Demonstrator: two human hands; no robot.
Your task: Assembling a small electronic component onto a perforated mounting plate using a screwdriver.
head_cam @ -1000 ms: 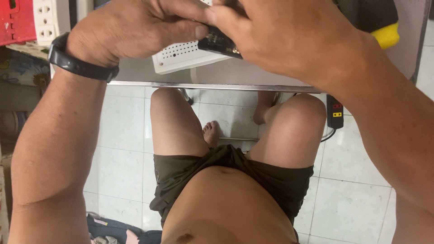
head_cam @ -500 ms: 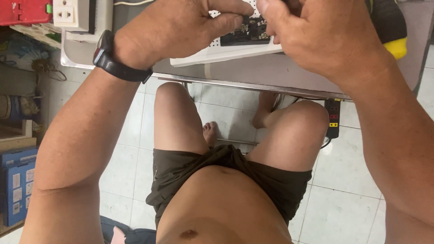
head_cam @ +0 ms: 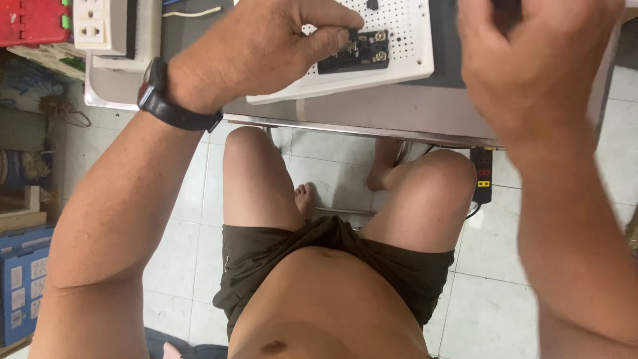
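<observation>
A white perforated board [head_cam: 405, 50] lies on the grey table [head_cam: 372, 113] in front of me. A small black electrical part [head_cam: 355, 54] with brass screws sits on the board. My left hand [head_cam: 259, 50], with a black watch at the wrist, pinches the left end of that part between thumb and fingers. My right hand [head_cam: 538, 63] is raised to the right of the board, fingers curled, its palm side hidden. I cannot tell whether it holds anything.
A white wall-socket unit [head_cam: 109, 26] and a red box [head_cam: 33, 20] stand at the table's far left. A black power strip [head_cam: 482, 174] hangs under the table edge. Blue crates [head_cam: 20, 286] sit on the tiled floor at left.
The view has tilted up and the board shows more fully. My right hand has come off the black part and lifted to the right. My left hand still grips it.
</observation>
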